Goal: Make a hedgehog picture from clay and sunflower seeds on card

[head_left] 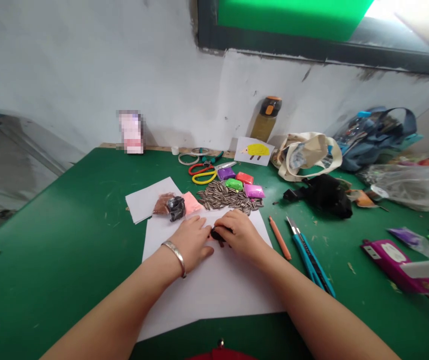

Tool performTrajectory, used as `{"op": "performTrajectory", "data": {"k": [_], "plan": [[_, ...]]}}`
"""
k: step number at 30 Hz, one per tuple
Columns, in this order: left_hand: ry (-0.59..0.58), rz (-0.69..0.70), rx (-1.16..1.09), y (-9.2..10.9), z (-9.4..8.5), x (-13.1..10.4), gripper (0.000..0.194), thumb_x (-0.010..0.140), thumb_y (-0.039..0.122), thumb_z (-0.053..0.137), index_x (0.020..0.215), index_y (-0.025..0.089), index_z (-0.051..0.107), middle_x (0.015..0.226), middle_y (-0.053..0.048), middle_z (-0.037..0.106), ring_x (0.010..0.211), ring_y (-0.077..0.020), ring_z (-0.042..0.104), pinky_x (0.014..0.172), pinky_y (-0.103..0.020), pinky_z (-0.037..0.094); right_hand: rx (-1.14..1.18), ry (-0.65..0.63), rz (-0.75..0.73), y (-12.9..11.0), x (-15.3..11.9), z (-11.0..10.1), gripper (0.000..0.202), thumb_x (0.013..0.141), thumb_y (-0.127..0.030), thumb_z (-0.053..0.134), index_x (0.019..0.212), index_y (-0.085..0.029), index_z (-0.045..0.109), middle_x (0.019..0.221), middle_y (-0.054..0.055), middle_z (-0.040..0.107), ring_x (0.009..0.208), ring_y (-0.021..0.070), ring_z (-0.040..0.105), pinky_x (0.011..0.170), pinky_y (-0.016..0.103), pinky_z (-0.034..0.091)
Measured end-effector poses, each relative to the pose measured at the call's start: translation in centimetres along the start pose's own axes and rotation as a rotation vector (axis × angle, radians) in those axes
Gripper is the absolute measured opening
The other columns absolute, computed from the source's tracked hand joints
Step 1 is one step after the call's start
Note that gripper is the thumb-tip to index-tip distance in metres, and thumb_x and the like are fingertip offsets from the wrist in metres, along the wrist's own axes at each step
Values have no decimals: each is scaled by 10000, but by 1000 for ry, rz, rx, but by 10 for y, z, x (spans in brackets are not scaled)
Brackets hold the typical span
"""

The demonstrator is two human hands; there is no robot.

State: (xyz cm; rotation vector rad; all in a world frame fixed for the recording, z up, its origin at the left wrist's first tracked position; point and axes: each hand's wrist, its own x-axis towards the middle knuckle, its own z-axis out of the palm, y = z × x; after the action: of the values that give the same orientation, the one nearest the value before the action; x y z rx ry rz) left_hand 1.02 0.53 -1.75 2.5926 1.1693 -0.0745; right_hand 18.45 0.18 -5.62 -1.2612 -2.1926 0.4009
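Observation:
My left hand (191, 238) lies flat on a large white sheet of paper (210, 290), its fingers spread toward the middle of the sheet. Between the fingers of my right hand (241, 232) is a black lump of what looks like modelling clay (221, 233), pressed low against the paper. Small orange and dark brown bits show beneath it, mostly hidden by my fingers. Just beyond my hands are a heap of striped sunflower seeds (222, 195), a crumpled black packet (176, 207) and a pale orange piece (192, 202).
Purple, green, red and pink clay packs (254, 191) lie behind the seeds, near scissors (203, 175). An orange marker (280, 238) and a blue utility knife (312, 262) lie right of the paper. A card with a yellow hedgehog (257, 150) leans against a bottle (265, 122).

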Motion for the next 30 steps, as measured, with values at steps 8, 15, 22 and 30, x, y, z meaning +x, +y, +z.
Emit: {"op": "performTrajectory", "data": {"k": [8, 15, 22, 30], "plan": [[-16, -3, -6, -1, -2, -1, 198, 750, 294, 588, 871, 137, 591, 974, -96, 545, 959, -252, 468, 866, -382, 388, 13, 0, 47, -1, -1, -5, 147, 856, -199, 557, 790, -187, 688, 729, 26, 631, 742, 151, 511, 714, 285, 337], [-16, -7, -10, 0, -2, 0, 234, 744, 287, 598, 918, 131, 595, 991, -100, 546, 975, -258, 463, 886, -400, 382, 12, -30, 56, -3, -1, -6, 163, 860, -211, 551, 763, -204, 682, 702, 12, 628, 716, 143, 508, 690, 278, 324], [-9, 20, -6, -1, -5, -1, 158, 744, 275, 593, 834, 145, 585, 929, -83, 539, 916, -240, 479, 811, -364, 402, -19, -44, 82, -2, -1, -8, 177, 863, -209, 538, 763, -203, 684, 708, 21, 636, 724, 151, 512, 694, 278, 331], [-33, 38, 3, -7, -8, -2, 150, 785, 284, 567, 821, 142, 598, 898, -73, 545, 887, -223, 485, 773, -333, 396, -13, -33, 52, 2, -3, -4, 157, 858, -217, 546, 804, -206, 694, 722, 27, 649, 734, 156, 530, 705, 285, 348]]}}
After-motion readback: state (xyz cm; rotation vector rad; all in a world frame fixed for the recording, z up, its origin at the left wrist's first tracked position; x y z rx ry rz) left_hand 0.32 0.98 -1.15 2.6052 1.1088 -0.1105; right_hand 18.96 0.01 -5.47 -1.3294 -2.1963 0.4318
